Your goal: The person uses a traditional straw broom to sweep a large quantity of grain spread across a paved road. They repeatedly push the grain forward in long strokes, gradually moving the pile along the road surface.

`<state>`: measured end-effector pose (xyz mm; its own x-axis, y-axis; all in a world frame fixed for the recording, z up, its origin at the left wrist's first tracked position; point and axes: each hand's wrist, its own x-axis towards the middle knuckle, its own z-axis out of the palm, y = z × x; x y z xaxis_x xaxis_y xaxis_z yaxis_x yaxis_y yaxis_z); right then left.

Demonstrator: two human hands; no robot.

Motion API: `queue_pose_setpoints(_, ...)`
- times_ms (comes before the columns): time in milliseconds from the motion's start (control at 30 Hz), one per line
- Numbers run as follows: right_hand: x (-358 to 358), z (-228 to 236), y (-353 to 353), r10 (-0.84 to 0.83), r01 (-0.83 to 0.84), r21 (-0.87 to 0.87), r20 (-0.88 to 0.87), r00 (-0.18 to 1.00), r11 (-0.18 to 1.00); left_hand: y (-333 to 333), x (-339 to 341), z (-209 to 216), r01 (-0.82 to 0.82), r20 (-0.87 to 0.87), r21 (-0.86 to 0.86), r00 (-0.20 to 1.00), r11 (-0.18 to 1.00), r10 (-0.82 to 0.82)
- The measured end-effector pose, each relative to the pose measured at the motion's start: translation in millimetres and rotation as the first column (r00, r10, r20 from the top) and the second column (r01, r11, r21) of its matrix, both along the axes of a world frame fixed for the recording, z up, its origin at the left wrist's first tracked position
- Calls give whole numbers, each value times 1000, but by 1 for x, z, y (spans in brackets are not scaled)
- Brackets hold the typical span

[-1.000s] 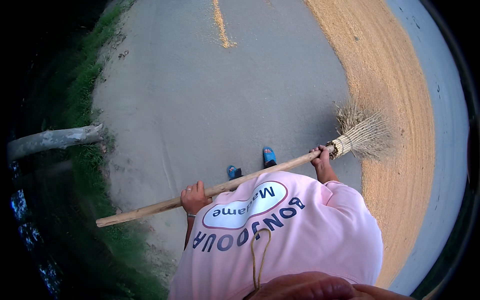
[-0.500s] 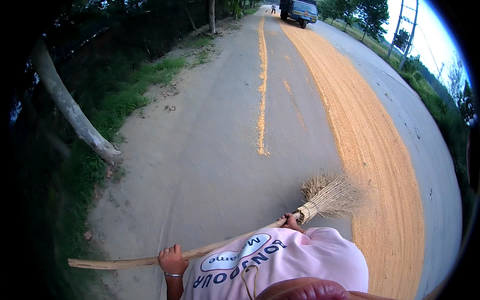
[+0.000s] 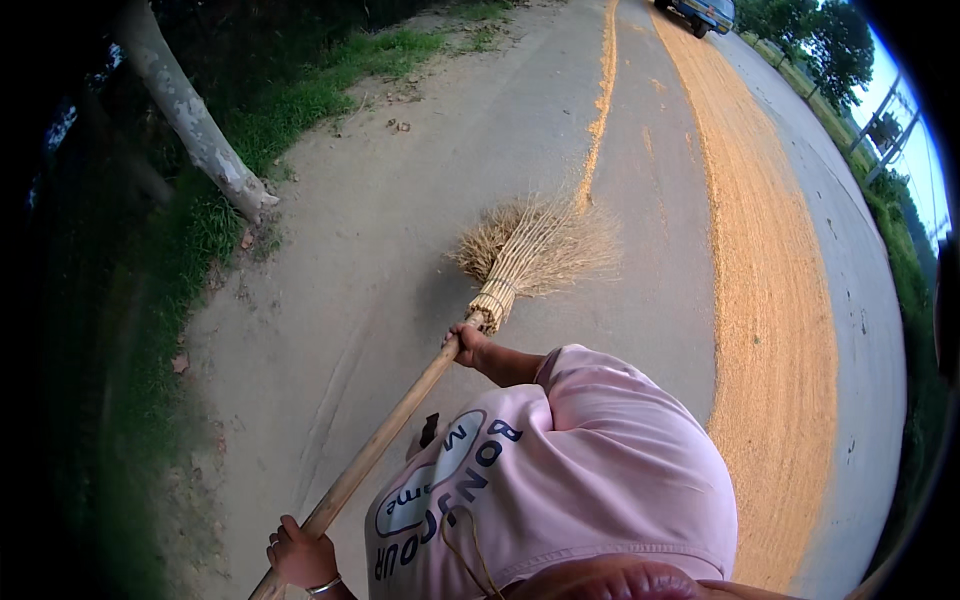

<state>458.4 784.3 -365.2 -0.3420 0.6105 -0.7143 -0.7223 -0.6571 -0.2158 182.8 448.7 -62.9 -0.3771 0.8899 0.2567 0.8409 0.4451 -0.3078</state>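
Observation:
A twig broom (image 3: 540,245) stretches diagonally across the road, its bushy head at the near end of a thin line of golden grain (image 3: 600,115). My right hand (image 3: 466,345) is closed round the wooden handle just below the bound twigs. Lower down, at the left, my left hand (image 3: 303,556) wraps the same handle near its tail end, which runs out of the picture. A bracelet circles my left wrist. The bristles hide the near tip of the grain line.
A broad band of spread grain (image 3: 770,330) runs along the right. On its far end stands a blue truck (image 3: 704,12). A pale tree trunk (image 3: 200,115) and a grass verge (image 3: 350,65) border the left; utility poles (image 3: 885,140) rise beyond the right edge.
The broom head has swung left and forward, from beside the wide grain band to the thin line. My right hand went with it; my left hand dropped lower and leftward.

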Motion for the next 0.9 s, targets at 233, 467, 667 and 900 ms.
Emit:
queue_pose_setpoints(233,-101,65,4,129,-134,-85,-55,990,987,-23,22,112,-189,-238,-130,959,973,154)
queue_pose_setpoints(467,-83,138,86,149,-149,-110,-4,989,983,109,1,213,-107,-221,-270,974,957,47)
queue_pose_setpoints(667,-24,286,399,-41,29,-105,-117,992,994,453,12,344,11,-125,-257,991,966,-45)
queue_pose_setpoints(900,215,93,710,-271,270,-193,24,962,943,832,127,116,359,-124,-227,912,905,-392)
